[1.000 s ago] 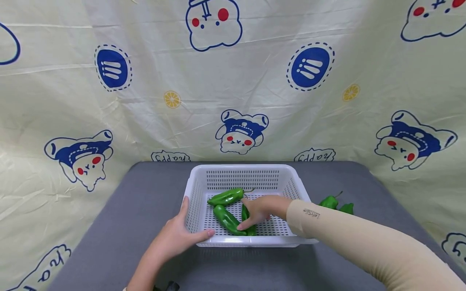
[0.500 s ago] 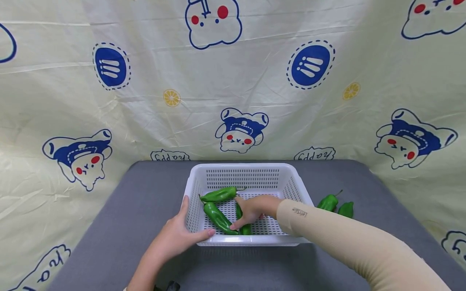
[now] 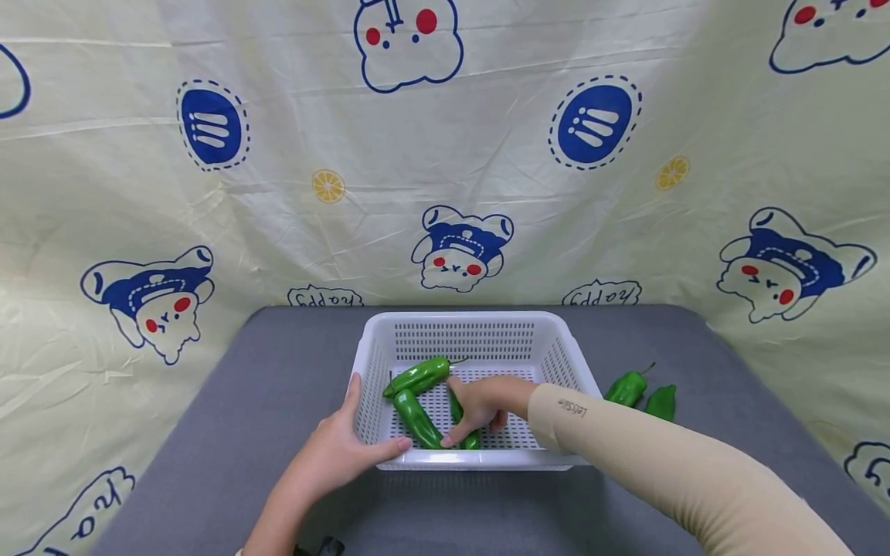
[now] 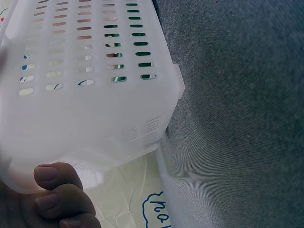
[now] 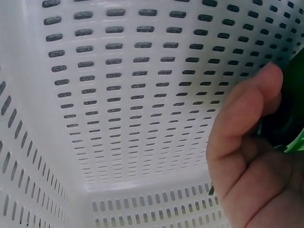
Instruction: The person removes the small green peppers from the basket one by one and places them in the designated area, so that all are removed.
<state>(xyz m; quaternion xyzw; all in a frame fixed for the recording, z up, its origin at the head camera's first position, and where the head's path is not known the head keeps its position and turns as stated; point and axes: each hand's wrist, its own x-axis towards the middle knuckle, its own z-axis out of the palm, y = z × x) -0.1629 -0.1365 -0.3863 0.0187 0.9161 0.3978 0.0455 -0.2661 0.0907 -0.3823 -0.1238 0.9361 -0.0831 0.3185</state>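
A white perforated plastic basket (image 3: 480, 459) holds several glossy long green peppers. At its front left corner my left hand (image 3: 341, 444) grips the rim, thumb over the front edge; the left wrist view has its curled fingers (image 4: 61, 197) against the outer wall. Inside the basket, my right hand (image 3: 483, 405) holds a green pepper (image 3: 471, 440) lying lengthwise, mostly covered by the hand. Its curled fingers show beside the dark green pepper (image 5: 294, 90) in the right wrist view. Left of it lies a second pepper (image 3: 416, 417), and behind that a third pepper (image 3: 420, 377) with a thin stem.
Two more green peppers (image 3: 627, 388) lie on the grey tabletop (image 3: 292, 386) right of the basket, partly behind the right sleeve (image 3: 626, 432). A printed cloth (image 3: 459, 154) hangs behind the table. A small dark object (image 3: 331, 546) shows at the bottom edge.
My right hand has shifted slightly left inside the basket with the pepper. The two other peppers there have slid left and turned a little. My left hand stays on the rim.
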